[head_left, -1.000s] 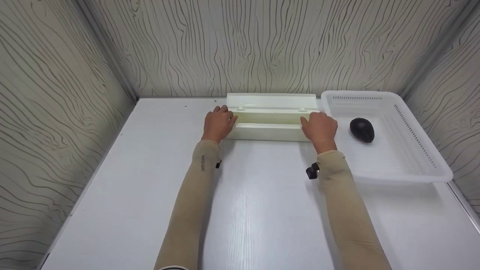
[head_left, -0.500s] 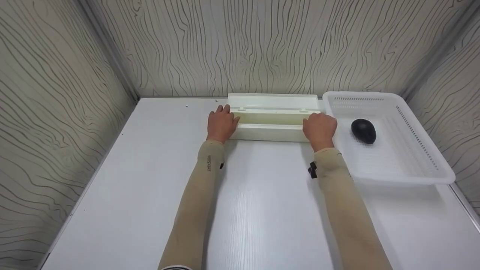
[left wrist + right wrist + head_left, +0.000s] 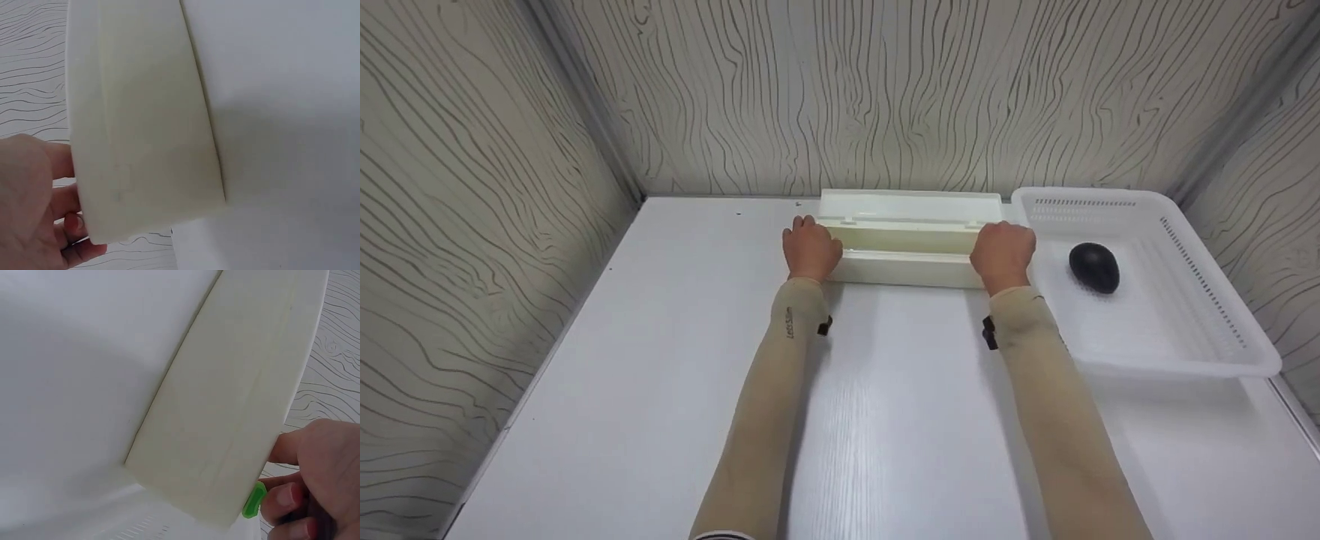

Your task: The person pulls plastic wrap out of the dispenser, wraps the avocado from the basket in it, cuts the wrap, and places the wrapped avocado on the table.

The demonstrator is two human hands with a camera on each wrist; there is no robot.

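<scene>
A long cream-white box lies near the back wall, its hinged lid swung up behind it. The trough inside shows bare walls in the head view. My left hand grips the box's left end, and in the left wrist view its fingers curl round the end by the rim. At the other end my right hand grips in the same way. A small green plastic piece sits at the box's rim beside the right fingertips.
To the right stands a white perforated plastic basket, close beside the box. A black egg-shaped object lies in it. Wood-patterned panels rise behind the white table and at both sides.
The head view has shifted a little. Both hands have drawn slightly inward over the box's ends, and the right thumb has gone from sight. The box and basket keep their places.
</scene>
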